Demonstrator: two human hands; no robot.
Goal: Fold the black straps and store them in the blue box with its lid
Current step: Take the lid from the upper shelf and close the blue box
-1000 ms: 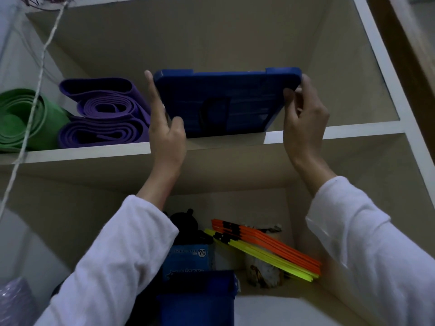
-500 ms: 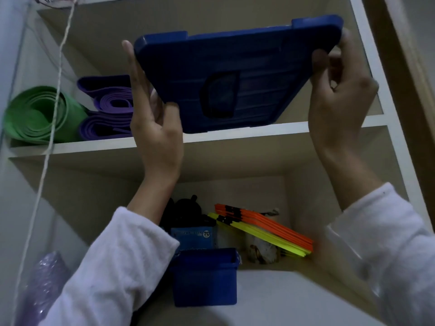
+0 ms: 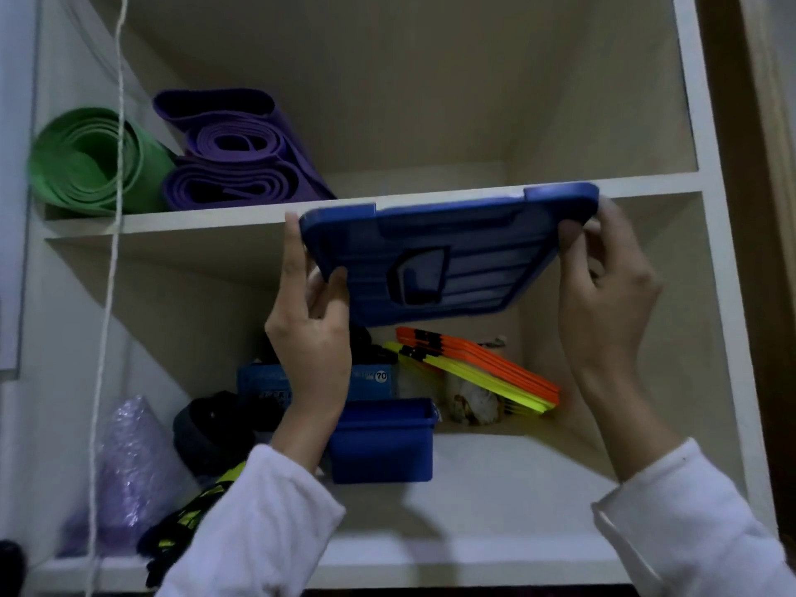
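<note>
Both hands, left hand (image 3: 312, 338) and right hand (image 3: 607, 303), are gripping the blue lid (image 3: 443, 256), likely needing lowering onto the blue box (image 3: 381, 441).

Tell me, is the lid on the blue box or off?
Off. Both hands, left and right, hold the lid in the air above the blue box, which sits uncovered on the lower shelf.

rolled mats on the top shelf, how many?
3: a green mat at the far left, and two purple mats stacked right beside it. More could lie hidden behind them.
</note>
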